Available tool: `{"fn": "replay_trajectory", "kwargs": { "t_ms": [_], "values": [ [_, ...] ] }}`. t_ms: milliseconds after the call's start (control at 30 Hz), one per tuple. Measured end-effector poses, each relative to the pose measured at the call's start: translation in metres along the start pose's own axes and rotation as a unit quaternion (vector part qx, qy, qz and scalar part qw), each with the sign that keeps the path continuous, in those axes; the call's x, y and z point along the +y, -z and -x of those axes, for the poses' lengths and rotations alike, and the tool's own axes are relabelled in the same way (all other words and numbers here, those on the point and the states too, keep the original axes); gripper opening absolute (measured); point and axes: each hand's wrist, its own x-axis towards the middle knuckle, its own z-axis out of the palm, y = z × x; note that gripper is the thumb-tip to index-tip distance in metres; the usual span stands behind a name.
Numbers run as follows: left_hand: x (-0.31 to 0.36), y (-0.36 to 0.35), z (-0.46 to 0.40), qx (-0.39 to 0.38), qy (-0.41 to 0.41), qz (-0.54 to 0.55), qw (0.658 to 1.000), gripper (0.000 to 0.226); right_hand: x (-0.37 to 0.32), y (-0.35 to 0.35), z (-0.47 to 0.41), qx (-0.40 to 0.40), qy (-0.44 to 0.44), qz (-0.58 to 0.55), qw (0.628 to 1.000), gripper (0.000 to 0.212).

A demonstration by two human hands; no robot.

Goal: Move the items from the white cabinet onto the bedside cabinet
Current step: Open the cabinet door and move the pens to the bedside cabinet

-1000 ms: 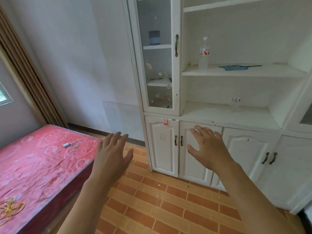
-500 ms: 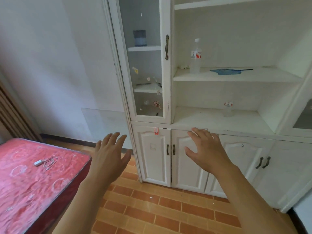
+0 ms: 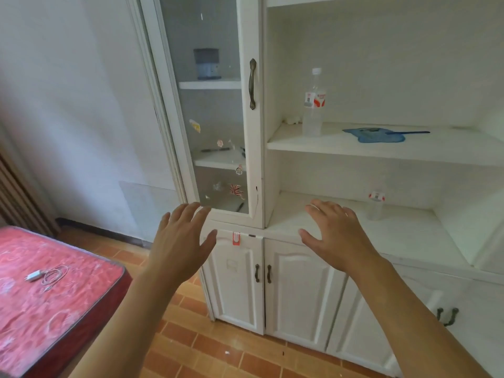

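Both hands empty, fingers spread wide and relaxed: left hand (image 3: pixel 181 238) hangs in front of the glass door's (image 3: pixel 207 105) lower corner, right hand (image 3: pixel 338 236) over the front lip of the white cabinet (image 3: pixel 300 285) counter. Looks like a pre-reach pose, nothing gripped. Items all in the open bay: tall bottle (image 3: pixel 313 105) upright at the left end of the middle shelf, blue swatter (image 3: pixel 379 134) flat beside it, small bottle (image 3: pixel 376 204) upright on the lower shelf, right of the right hand. No door on that bay (straight reach, I judge). Bedside cabinet isn't in view. Red bed (image 3: pixel 54 290) sits low left, charger (image 3: pixel 45 276) on it, tiled floor between.
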Motion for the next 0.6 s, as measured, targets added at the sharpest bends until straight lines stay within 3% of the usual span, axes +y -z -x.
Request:
{"fn": "replay_trajectory", "kwargs": {
  "t_ms": [267, 600],
  "values": [
    [0.026, -0.025, -0.079, 0.013, 0.015, -0.019, 1.000, 0.055, 0.050, -0.005, -0.080, -0.016, 0.042, -0.012, 0.999, 0.070],
    [0.020, -0.037, -0.171, 0.054, -0.012, -0.032, 0.998, 0.052, 0.066, -0.014, -0.166, 0.002, 0.064, -0.019, 0.998, 0.072]
  ]
}}
